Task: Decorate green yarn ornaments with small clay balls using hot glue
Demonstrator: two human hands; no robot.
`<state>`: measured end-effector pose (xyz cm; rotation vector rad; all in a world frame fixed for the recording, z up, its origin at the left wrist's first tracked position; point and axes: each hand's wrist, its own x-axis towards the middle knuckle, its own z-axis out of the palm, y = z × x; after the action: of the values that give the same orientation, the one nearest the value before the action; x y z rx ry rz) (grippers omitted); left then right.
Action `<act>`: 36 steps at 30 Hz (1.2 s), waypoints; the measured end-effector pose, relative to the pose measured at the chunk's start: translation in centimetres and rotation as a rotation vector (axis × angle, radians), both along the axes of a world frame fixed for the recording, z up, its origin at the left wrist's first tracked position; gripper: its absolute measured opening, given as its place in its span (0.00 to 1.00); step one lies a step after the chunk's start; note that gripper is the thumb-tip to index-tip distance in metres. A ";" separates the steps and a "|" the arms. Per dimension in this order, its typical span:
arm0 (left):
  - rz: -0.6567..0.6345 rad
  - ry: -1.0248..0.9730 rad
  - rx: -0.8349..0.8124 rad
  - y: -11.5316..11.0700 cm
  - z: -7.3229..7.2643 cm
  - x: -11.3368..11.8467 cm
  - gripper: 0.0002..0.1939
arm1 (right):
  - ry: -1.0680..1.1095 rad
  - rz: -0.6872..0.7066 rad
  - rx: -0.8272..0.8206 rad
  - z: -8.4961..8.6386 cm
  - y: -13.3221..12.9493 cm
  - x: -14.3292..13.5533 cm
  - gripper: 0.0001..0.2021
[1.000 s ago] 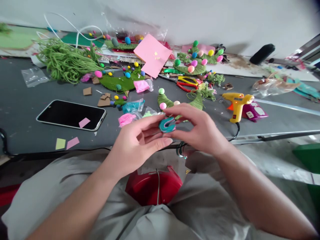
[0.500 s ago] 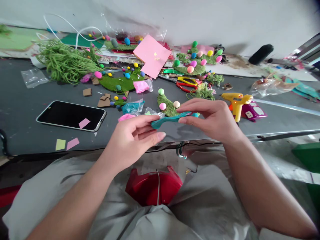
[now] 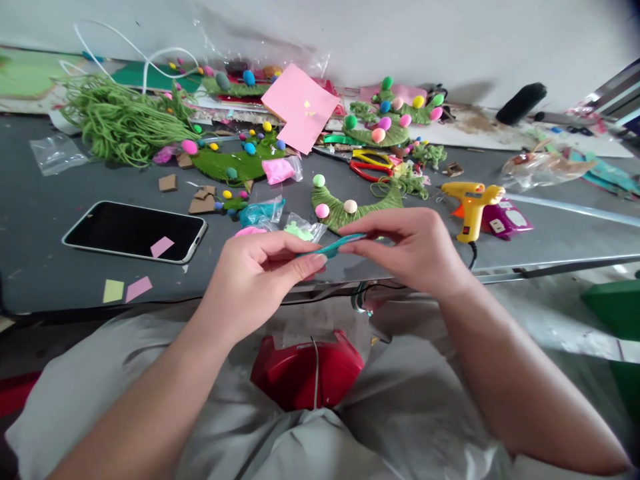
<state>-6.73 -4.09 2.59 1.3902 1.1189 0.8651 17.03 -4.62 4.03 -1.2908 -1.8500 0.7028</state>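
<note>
Between my two hands, just above the table's front edge, stretches a soft, thin teal strip of modelling clay (image 3: 332, 249). My left hand (image 3: 260, 277) pinches its left end between thumb and fingers. The right end is gripped by my right hand (image 3: 407, 243), thumb below and fingers on top. Behind them lies a green yarn-wrapped crescent (image 3: 357, 207) with pastel balls on it. Small plastic bags of blue clay (image 3: 261, 212), pale green clay (image 3: 303, 230) and pink clay (image 3: 279, 171) are close by, and pink clay (image 3: 249, 231) is partly covered by my left hand.
A yellow glue gun (image 3: 470, 207) stands at right beside a purple packet (image 3: 507, 218). At left are a phone (image 3: 135, 230) and a green yarn bundle (image 3: 125, 123). Pliers (image 3: 370, 167), a pink sheet (image 3: 303, 107) and decorated green crescents (image 3: 230, 160) lie farther back.
My left thumb has closed onto the clay strip. Both hands have come nearer each other, and the strip now shows thinner, nearly edge-on. My right hand has lowered slightly, uncovering more of the crescent.
</note>
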 end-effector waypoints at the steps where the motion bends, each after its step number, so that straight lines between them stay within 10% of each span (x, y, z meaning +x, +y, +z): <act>1: 0.007 0.006 -0.004 0.0 0.1 -0.1 0.09 | 0.023 -0.024 -0.001 0.1 0.2 0.5 0.06; 8: -0.162 -0.130 -0.095 -0.7 0.1 0.5 0.32 | -0.016 0.103 0.039 -0.5 0.3 0.1 0.28; 17: -0.038 0.027 -0.009 -0.5 0.4 0.6 0.08 | -0.035 0.140 -0.025 0.0 -0.7 -1.5 0.07; 23: 0.043 0.091 0.012 -0.2 0.9 -0.4 0.11 | 0.072 -0.030 0.009 0.2 0.6 0.7 0.07; 29: -0.123 -0.160 -0.037 -0.8 0.3 0.6 0.29 | -0.008 0.085 0.102 -0.2 0.4 -0.2 0.22; 36: 0.002 0.007 0.043 -0.6 0.8 2.0 0.11 | -0.005 0.044 0.042 -0.5 -0.9 -1.5 0.10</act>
<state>-4.70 -4.66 3.42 1.4286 1.1134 0.8911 15.51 -5.53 3.55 -1.2297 -1.8926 0.6811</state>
